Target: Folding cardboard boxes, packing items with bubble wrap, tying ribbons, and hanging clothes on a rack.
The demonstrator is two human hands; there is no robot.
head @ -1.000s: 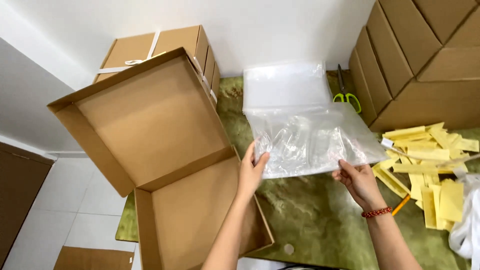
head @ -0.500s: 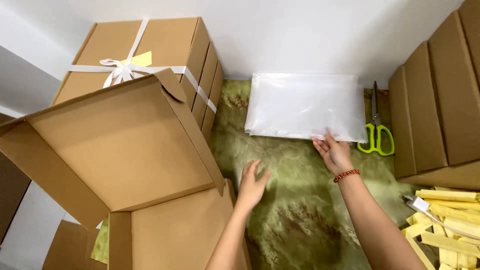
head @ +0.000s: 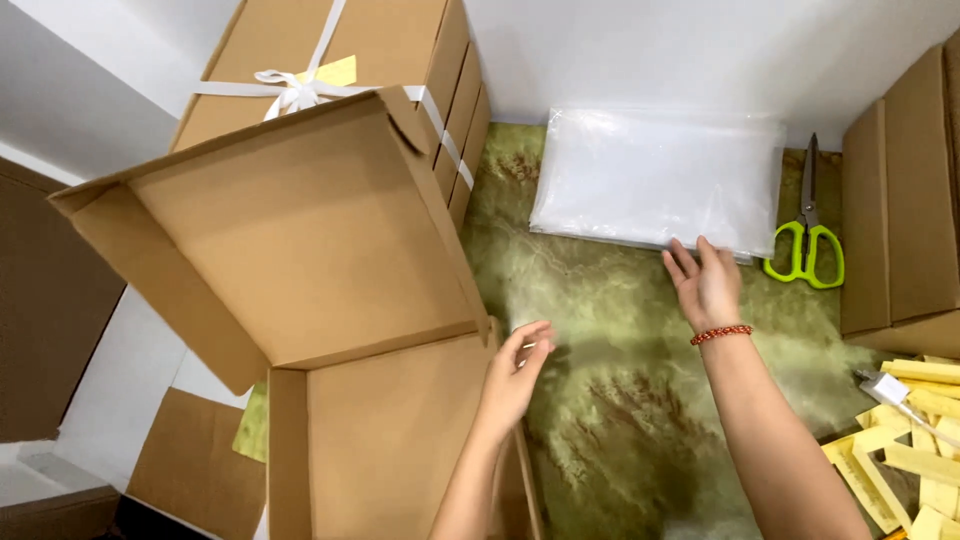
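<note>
While the right hand (head: 708, 283) lies open with fingertips on the near edge of the plastic bags (head: 660, 180) at the counter's back edge, the left hand (head: 516, 372), open, touches the open cardboard box (head: 330, 330).

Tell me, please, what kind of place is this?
Probably a small packing workspace. An open cardboard box lies on the green table, beside a stack of clear plastic bags, green scissors and stacked cartons.
</note>
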